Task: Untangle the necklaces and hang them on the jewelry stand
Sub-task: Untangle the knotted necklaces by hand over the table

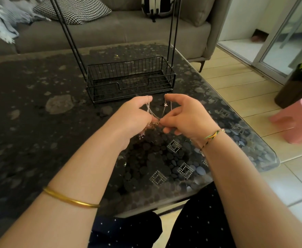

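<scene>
Two hands on one knot right now. Off to the left it's just the dark pebble-pattern table (39, 83). Next comes the black wire jewelry stand (128, 68), just beyond our hands, with its top out of frame. Our left hand (133, 114) pinches a couple of strands up high, and the necklaces (152, 115) are bunched against its palm, held up off the table. A tiny star charm (165, 104) dangles on a strand further right. Our right hand (189, 115) nips the clump between thumb and forefinger, with another strand caught in its upper fingers. Our worry is pulling apart too hard: the knot probably cinches tighter, or a thin chain snaps. Lose either pinch and the lot likely drops in a heap.
</scene>
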`<state>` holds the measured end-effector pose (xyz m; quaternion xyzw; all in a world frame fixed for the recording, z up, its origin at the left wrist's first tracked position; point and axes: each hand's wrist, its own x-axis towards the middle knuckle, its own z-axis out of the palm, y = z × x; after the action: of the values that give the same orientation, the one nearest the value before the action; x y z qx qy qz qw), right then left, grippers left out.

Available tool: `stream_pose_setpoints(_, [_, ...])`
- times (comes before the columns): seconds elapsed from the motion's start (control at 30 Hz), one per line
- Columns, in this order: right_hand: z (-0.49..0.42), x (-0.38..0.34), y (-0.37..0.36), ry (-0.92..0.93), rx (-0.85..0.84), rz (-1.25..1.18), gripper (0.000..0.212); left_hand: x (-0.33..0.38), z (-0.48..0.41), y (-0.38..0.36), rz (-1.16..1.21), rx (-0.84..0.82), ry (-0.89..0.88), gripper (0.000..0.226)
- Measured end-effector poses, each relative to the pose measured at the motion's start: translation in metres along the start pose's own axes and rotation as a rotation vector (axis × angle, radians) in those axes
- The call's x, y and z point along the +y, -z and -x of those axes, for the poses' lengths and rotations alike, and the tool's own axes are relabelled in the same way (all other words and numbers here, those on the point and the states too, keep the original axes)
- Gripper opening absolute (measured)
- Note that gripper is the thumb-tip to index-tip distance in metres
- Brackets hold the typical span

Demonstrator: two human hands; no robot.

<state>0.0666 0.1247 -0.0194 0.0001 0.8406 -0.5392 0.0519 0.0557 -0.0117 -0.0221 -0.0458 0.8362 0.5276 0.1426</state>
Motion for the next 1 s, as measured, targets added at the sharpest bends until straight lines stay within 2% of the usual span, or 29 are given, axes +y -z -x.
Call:
stream_pose_setpoints(0.17, [0.002,-0.002,0.001,-0.058,-0.003,-0.089,0.056,0.001,-0.002,0.002,0.053,-0.004,0.011,0.081])
stream_pose_setpoints(0.33, [0.002,-0.006,0.001,-0.160,-0.005,-0.237,0.041,0.004,0.001,0.004,0.045,-0.012,-0.018,0.075])
stream_pose_setpoints(0.5, [0.001,-0.003,0.001,-0.147,0.004,-0.161,0.031,0.008,0.005,0.005,0.174,-0.033,0.043,0.058])
stream_pose_setpoints(0.7, [-0.001,0.000,0.003,-0.100,0.028,-0.091,0.016,0.011,0.007,0.010,0.323,0.039,0.148,0.037])
stream_pose_setpoints(0.83, [0.002,-0.003,0.003,-0.092,0.016,-0.048,0.011,0.012,0.007,0.012,0.419,0.109,0.143,0.033])
stream_pose_setpoints(1.0, [0.002,-0.004,0.004,-0.057,0.051,-0.084,0.006,0.014,0.009,0.013,0.623,0.113,0.106,0.038])
